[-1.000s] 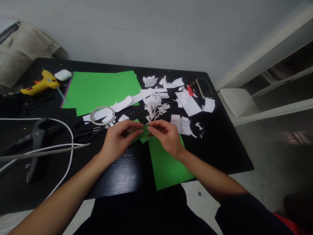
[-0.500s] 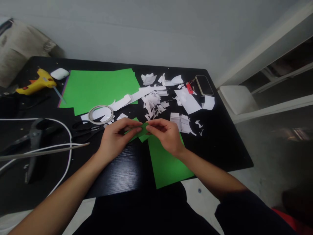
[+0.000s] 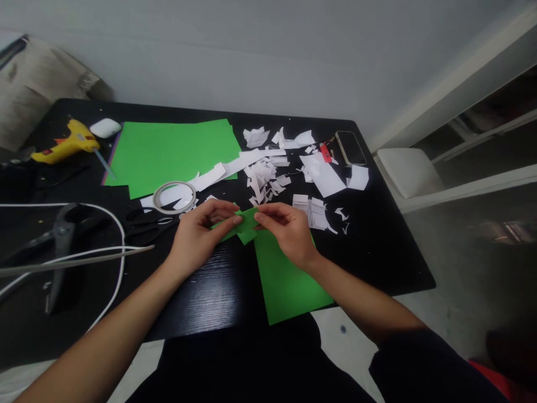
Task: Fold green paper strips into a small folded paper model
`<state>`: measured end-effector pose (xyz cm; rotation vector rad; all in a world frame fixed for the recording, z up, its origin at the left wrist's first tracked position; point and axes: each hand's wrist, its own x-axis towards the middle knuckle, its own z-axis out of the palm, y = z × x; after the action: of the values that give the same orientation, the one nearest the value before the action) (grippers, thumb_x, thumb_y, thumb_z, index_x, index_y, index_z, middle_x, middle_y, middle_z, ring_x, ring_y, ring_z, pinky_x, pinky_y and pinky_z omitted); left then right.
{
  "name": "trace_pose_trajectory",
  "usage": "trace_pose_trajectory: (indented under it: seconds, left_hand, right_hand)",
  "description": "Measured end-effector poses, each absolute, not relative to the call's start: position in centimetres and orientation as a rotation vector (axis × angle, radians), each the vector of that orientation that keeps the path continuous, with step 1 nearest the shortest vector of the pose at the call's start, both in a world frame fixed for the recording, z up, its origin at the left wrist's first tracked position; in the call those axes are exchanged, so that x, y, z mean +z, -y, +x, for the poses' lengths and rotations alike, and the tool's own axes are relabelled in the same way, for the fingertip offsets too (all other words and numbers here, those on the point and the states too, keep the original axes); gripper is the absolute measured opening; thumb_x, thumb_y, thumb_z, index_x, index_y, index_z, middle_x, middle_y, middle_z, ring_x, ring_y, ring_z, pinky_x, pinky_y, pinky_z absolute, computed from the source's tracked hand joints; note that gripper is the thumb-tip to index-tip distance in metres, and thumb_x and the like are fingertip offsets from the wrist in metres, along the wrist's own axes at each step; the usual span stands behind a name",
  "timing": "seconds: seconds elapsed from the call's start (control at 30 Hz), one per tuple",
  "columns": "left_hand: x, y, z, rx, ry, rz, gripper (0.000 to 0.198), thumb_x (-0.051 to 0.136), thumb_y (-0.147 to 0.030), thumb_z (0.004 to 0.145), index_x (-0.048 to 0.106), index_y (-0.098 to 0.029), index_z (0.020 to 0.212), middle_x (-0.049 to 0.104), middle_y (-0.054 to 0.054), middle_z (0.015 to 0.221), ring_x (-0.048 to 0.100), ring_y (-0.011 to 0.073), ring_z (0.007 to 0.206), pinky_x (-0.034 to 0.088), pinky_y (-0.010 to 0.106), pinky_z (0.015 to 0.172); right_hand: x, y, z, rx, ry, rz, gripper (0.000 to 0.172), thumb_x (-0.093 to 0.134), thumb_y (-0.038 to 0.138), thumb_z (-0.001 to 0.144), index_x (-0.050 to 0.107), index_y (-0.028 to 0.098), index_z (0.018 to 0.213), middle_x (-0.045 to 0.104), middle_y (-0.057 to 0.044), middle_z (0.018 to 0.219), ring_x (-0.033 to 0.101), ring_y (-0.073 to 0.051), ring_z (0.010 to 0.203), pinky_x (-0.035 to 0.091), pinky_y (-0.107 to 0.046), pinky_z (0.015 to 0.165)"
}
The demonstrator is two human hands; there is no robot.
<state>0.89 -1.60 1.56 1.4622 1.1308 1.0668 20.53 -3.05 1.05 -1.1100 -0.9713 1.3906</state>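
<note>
Between my two hands is a small piece of green paper [image 3: 249, 217]. My left hand [image 3: 206, 230] pinches its left side between thumb and fingers. On the right side, the thumb and fingertips of my right hand [image 3: 289, 230] are closed on it. Other green paper pieces [image 3: 246, 235] lie just beneath it, partly covered by my fingers. A larger green sheet [image 3: 289, 285] lies on the black table under my right hand and wrist, reaching the front edge.
Green sheets [image 3: 176, 148] lie at the back left, near a yellow glue gun [image 3: 69, 143]. A tape roll [image 3: 174, 197], black scissors [image 3: 146, 224] and white cables [image 3: 119, 252] are to the left. White paper scraps [image 3: 262, 174] and a phone [image 3: 351, 148] lie at the back right.
The small green piece is turned and shows more of its face between my fingers. My right fingertips have shifted slightly right, away from the left ones.
</note>
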Motion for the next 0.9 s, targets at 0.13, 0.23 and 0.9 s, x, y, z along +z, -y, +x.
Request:
trace_pose_trajectory:
  seconds: [0.13,0.23,0.9]
  left_hand:
    - [1.48,1.58,0.88,1.096,-1.151,1.429,0.015,0.082,-0.024,0.082,0.074,-0.021,0.094,0.078,0.000,0.081,0.075,0.0156,0.075,0.061,0.028,0.073]
    - [1.53,1.57,0.90,1.093,-1.168,1.421,0.015,0.082,-0.026,0.082,0.074,-0.021,0.094,0.077,0.000,0.080,0.074,0.0158,0.074,0.061,0.027,0.072]
    - [1.39,1.29,0.63,0.840,-1.050,1.477,0.030,0.075,-0.029,0.089,0.067,-0.019,0.116,0.079,0.003,0.085,0.076,0.0189,0.076,0.062,0.032,0.074]
  right_hand:
    - [1.05,2.95,20.46,1.380,0.945,-1.116,0.026,0.094,0.037,0.070,0.082,0.022,0.087,0.080,-0.001,0.086,0.076,-0.018,0.079,0.070,-0.037,0.079]
    - [0.99,2.95,20.39,1.373,0.939,-1.108,0.025,0.094,0.036,0.070,0.082,0.022,0.087,0.080,-0.001,0.086,0.076,-0.017,0.078,0.070,-0.036,0.078]
    - [0.54,2.70,20.78,1.345,0.968,-1.176,0.026,0.091,0.038,0.073,0.081,0.021,0.091,0.081,-0.004,0.091,0.077,-0.020,0.083,0.069,-0.041,0.082]
